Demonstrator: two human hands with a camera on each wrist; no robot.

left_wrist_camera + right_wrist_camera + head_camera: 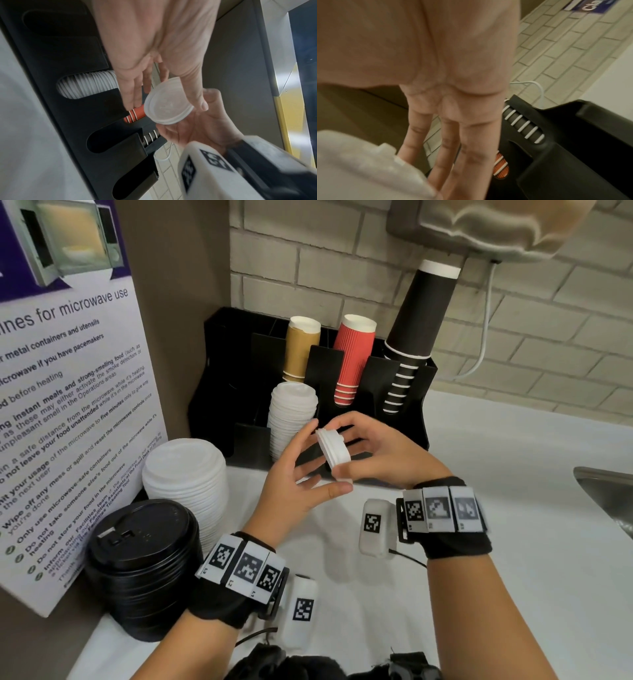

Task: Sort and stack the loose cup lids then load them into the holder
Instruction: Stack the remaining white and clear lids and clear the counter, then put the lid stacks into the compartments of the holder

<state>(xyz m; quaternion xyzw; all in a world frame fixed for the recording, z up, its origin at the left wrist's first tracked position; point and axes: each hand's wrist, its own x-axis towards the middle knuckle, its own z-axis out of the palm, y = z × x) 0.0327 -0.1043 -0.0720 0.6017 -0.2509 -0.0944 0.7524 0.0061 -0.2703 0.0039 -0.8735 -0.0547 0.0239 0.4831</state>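
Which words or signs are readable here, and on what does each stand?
"for microwave use": poster heading, cut off at left.
"Only use microwave-safe containers": same poster, lower.
"Cla": blue wall sign, rest cut off.
Rest of poster: partly too small.
Wrist tags: square codes, no words.

Office pantry: microwave-rules poster left of frame (cites a Facilities team), paper-cup holder centre, sink right edge, white bench.

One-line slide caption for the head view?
Left hand and right hand hold stacked white lids before the black holder.
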